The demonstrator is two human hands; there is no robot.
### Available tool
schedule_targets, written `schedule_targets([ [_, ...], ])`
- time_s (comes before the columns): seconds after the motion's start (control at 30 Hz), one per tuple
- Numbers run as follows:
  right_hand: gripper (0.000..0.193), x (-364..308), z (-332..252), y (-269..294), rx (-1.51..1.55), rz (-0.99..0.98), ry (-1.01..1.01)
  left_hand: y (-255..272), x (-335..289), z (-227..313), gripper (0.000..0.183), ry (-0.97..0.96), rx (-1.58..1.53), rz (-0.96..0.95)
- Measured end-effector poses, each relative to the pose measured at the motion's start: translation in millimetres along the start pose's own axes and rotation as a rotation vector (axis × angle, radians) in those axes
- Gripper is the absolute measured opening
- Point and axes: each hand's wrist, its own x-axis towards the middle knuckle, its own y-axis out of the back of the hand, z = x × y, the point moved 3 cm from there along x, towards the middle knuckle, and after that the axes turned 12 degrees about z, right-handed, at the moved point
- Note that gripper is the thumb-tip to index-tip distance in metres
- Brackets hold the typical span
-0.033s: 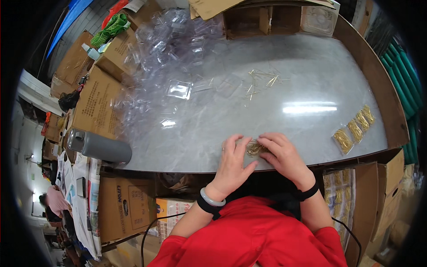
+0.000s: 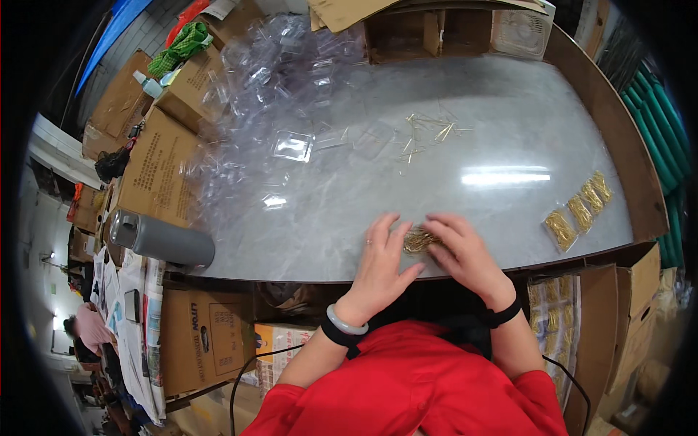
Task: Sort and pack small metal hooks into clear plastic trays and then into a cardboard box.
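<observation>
Well right of the grey bottle [image 2: 178, 243], the heap of gold pins [image 2: 416, 241] lay between my loosely spread left hand [image 2: 379, 256] and my nearer right hand [image 2: 469, 256], whose fingers overlapped it, clasping or not I couldn't tell.

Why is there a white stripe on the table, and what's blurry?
In the head view, the white stripe on the grey tabletop looks like a light's reflection; in the head view, a clear plastic tray glints too; in the head view, the right hand looks a little blurry; in the head view, the tabletop's front edge bows, probably from the fisheye lens.
</observation>
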Motion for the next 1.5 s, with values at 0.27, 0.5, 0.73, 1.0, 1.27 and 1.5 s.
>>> schedule_targets([
  [0.27,0.061,-22,-12,-19,-0.093,0.248,-0.210,-42,-3,-10,0.057,-0.355,0.102,-0.197],
  [0.5,0.060,-23,-22,-25,-0.035,0.167,-0.175,-38,-5,-13,0.058,-0.294,-0.007,-0.169],
  [0.73,0.052,-20,-22,-13,-0.270,0.066,0.014,-32,-7,-10,0.061,-0.206,-0.121,-0.099],
  [1.0,0.045,-19,-17,-11,-0.352,0.098,0.009,-33,-5,-12,0.052,-0.279,-0.045,-0.083],
  [1.27,0.033,131,36,30,-0.668,-0.277,-0.126,-21,-4,-13,0.039,-0.354,-0.014,-0.004],
  [1.5,0.079,195,146,-17,-0.845,-0.188,-0.721,-8,-18,-28,0.037,-0.291,-0.039,0.005],
])
